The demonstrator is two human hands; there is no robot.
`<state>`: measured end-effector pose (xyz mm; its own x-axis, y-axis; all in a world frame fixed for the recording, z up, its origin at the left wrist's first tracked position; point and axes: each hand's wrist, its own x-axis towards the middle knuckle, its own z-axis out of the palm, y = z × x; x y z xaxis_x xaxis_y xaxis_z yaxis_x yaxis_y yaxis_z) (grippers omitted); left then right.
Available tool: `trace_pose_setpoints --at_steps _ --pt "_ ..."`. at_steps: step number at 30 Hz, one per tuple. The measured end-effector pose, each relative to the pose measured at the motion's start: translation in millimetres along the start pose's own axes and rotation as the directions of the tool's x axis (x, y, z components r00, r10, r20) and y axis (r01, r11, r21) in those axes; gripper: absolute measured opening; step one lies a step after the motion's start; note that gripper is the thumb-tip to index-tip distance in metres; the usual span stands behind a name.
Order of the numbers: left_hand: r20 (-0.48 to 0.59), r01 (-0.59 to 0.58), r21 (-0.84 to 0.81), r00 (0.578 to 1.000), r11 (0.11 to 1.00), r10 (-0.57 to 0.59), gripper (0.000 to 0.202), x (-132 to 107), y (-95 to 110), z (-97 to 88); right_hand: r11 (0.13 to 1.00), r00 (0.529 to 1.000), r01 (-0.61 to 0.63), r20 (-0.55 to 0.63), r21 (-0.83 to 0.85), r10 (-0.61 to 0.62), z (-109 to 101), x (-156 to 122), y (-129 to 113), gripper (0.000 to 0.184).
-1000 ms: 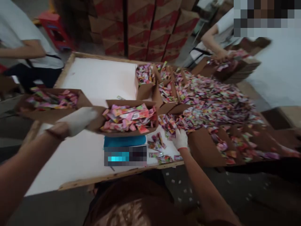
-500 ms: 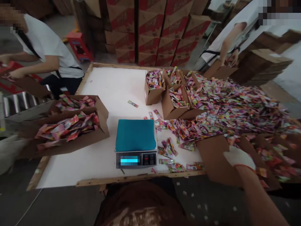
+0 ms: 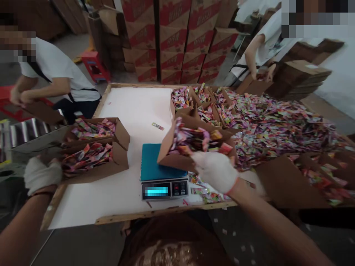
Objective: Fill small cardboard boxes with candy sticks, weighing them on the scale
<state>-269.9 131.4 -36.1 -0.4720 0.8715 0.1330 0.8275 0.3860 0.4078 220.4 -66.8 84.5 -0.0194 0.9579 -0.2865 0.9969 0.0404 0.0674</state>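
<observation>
My right hand [image 3: 216,171], in a white glove, grips the near wall of an open cardboard box [image 3: 177,161] full of small, colourful sachets. That box is tilted and overhangs the right part of a scale with a blue-green plate [image 3: 149,162]; whether it touches the plate I cannot tell. At the far left, my gloved left hand [image 3: 43,173] is closed at the outer end of another sachet-filled box [image 3: 120,159]. Its fingertips are partly hidden and blurred. Behind that box stands a second filled box [image 3: 123,132].
A large heap of sachets [image 3: 283,125] covers the table's right side, beside several filled boxes [image 3: 313,181]. One sachet [image 3: 158,126] lies alone on the white tabletop [image 3: 133,107]. Two co-workers in white shirts handle boxes beyond the table. Stacked cartons [image 3: 172,40] stand behind.
My right hand has moved left from the boxes at the right, bringing a filled box over the scale. My left hand has come into view at the left box. The view has shifted slightly.
</observation>
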Motion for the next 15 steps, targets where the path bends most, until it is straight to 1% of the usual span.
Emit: trace_pose_setpoints --at_steps 1,2,3,4,5,6,7,8,9,10,11,12,13,14,15 --pt "-0.049 0.030 0.010 0.998 0.999 -0.030 0.057 -5 -1 -1.4 0.997 0.996 0.082 0.030 0.001 -0.082 0 14 -18 0.042" --pt "-0.095 0.008 0.001 0.995 1.000 -0.008 0.059 -13 0 -3.4 0.986 0.984 0.169 0.053 0.006 -0.169 3 27 -34 0.042" --pt "-0.129 -0.072 -0.026 0.989 0.997 0.068 0.058 -23 2 -5.3 0.967 0.965 0.254 0.070 0.013 -0.254 7 38 -48 0.040" --pt "-0.151 -0.181 -0.069 0.974 0.981 0.169 0.054 -36 6 -6.9 0.943 0.939 0.331 0.085 0.023 -0.332 12 48 -60 0.039" --pt "-0.152 -0.272 -0.124 0.956 0.954 0.253 0.050 -50 13 -7.8 0.918 0.914 0.395 0.092 0.034 -0.396 17 56 -69 0.039" --pt "-0.132 -0.332 -0.196 0.941 0.923 0.311 0.048 -66 21 -8.0 0.897 0.893 0.439 0.088 0.050 -0.442 21 62 -75 0.039" --pt "-0.090 -0.361 -0.280 0.932 0.889 0.351 0.048 -83 32 -7.4 0.881 0.879 0.467 0.067 0.077 -0.472 23 65 -77 0.038" --pt "-0.023 -0.354 -0.368 0.928 0.860 0.373 0.050 -100 44 -6.4 0.863 0.869 0.489 0.017 0.127 -0.495 23 68 -75 0.036" --pt "0.040 -0.327 -0.453 0.922 0.829 0.386 0.052 -118 58 -5.0 0.834 0.856 0.514 -0.065 0.202 -0.513 23 69 -69 0.033" --pt "0.108 -0.303 -0.518 0.905 0.800 0.412 0.054 -134 71 -3.5 0.790 0.844 0.536 -0.178 0.298 -0.506 23 69 -59 0.031" --pt "0.163 -0.266 -0.566 0.892 0.780 0.422 0.057 -150 84 -2.3 0.734 0.837 0.545 -0.303 0.405 -0.455 26 70 -44 0.030" --pt "0.214 -0.224 -0.604 0.879 0.765 0.427 0.060 -163 96 -1.4 0.672 0.841 0.532 -0.414 0.515 -0.349 31 71 -25 0.031" --pt "0.255 -0.184 -0.633 0.868 0.752 0.426 0.063 -174 105 -1.0 0.617 0.855 0.488 -0.482 0.618 -0.193 40 73 -2 0.033" --pt "0.281 -0.145 -0.655 0.864 0.742 0.418 0.066 -183 112 -1.0 0.576 0.875 0.402 -0.484 0.712 -0.013 53 75 23 0.035" --pt "0.300 -0.112 -0.672 0.863 0.732 0.407 0.068 -189 115 -1.5 0.546 0.886 0.279 -0.432 0.790 0.172 71 76 49 0.039"
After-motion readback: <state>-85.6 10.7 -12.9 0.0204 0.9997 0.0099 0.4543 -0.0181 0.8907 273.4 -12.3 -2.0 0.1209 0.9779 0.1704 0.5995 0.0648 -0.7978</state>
